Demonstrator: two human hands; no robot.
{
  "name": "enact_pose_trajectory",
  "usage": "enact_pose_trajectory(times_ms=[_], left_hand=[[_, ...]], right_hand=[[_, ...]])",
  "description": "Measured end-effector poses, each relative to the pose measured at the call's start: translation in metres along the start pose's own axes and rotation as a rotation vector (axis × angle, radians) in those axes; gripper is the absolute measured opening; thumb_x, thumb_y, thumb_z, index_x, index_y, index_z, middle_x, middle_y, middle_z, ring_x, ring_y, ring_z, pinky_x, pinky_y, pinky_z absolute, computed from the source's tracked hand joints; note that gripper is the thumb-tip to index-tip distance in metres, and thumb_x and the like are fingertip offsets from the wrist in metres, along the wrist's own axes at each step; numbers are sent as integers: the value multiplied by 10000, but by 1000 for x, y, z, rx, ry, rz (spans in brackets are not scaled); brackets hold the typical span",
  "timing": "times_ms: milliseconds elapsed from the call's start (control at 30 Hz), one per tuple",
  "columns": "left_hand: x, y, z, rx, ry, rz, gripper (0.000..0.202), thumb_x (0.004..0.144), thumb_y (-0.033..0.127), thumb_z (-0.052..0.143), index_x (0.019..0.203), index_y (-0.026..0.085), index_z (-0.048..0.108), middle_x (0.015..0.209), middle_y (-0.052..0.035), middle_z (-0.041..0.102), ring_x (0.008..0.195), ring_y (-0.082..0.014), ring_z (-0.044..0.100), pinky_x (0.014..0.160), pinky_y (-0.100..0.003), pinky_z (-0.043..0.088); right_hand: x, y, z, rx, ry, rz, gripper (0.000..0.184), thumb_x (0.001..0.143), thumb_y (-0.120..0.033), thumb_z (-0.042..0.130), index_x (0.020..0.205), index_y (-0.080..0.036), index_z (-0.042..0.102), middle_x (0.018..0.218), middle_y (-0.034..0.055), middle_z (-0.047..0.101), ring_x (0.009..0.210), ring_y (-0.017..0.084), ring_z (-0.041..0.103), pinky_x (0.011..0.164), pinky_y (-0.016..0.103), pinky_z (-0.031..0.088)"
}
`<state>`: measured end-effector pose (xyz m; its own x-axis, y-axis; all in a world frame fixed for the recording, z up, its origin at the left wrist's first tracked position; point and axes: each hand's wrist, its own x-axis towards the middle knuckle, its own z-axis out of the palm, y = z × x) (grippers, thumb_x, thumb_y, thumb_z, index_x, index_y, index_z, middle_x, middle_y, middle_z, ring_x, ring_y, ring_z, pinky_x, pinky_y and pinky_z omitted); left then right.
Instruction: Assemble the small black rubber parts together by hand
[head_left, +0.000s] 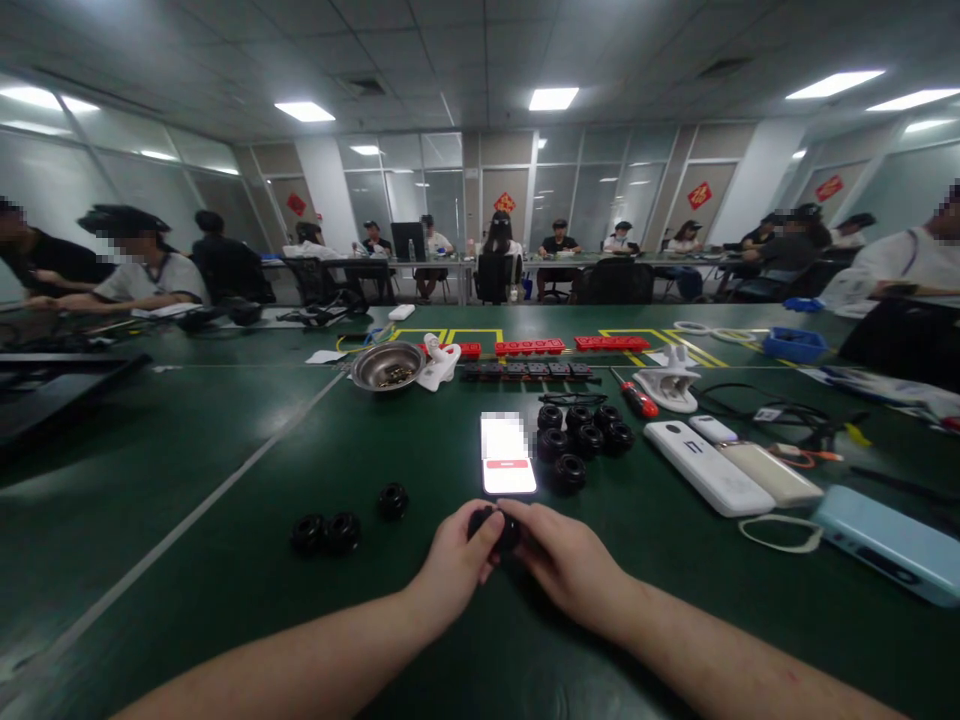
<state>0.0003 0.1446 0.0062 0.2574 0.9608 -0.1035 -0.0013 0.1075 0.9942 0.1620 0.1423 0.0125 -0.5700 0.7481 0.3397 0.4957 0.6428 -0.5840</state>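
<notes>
Both my hands meet over the green table (225, 440), just in front of a lit phone (508, 455). My left hand (455, 565) and my right hand (562, 560) are closed together around a small black wheel-like part (491, 524). Three similar black round parts (341, 525) lie loose to the left of my hands. A cluster of several more black round parts (581, 435) sits right of the phone.
A metal bowl (388, 365), white tools (670, 385), a red-handled screwdriver (637, 398), red (529, 347) and black block rows lie farther back. White power banks (731, 468), a blue device (889, 540) and cables are at right. People sit around the tables.
</notes>
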Motion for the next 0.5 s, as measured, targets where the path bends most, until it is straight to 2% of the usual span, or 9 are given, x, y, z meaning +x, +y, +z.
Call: enact_pose_trajectory(times_ms=[100,133,233,267,333,400,500], left_hand=[[-3,2,0,24,5,39,358,715,468,512,860,142,488,547,63,431,435,-58,375,395,-175,274],[-4,2,0,26,11,39,338,713,443,530,873,148,489,565,60,435,457,-63,388,405,-175,286],[-4,1,0,29,10,22,327,687,389,587,903,166,484,631,48,461,492,-69,409,423,-177,307],[-3,1,0,36,-3,24,334,677,381,602,908,170,485,651,45,469,492,-67,411,426,-178,309],[-2,-3,0,59,-31,35,342,671,387,610,909,173,491,668,39,478,494,-66,412,428,-179,310],[-1,-7,0,70,-51,47,353,689,425,579,914,167,495,652,37,479,487,-67,418,422,-179,308],[2,-13,0,34,-66,37,419,716,506,496,925,144,475,594,35,484,434,-72,437,395,-186,309]], right_hand=[[-2,0,1,29,51,117,602,735,-199,541,1268,-206,262,1001,59,534,807,173,535,682,292,433],[-2,1,1,48,67,163,585,733,-229,553,1249,-195,280,947,50,543,749,166,535,640,282,432],[0,5,1,109,68,228,232,812,-325,457,988,-176,476,726,4,542,604,140,501,547,251,397],[1,7,0,121,60,238,194,835,-342,419,875,-174,507,674,-4,531,588,137,492,539,246,386],[4,9,0,128,39,249,249,855,-343,385,731,-171,515,633,-7,525,584,134,488,537,240,376],[4,10,0,122,22,245,223,847,-314,410,718,-171,521,644,-4,536,594,133,492,543,236,379],[3,7,0,98,36,192,103,796,-262,498,841,-175,531,739,17,567,657,148,514,595,255,406]])
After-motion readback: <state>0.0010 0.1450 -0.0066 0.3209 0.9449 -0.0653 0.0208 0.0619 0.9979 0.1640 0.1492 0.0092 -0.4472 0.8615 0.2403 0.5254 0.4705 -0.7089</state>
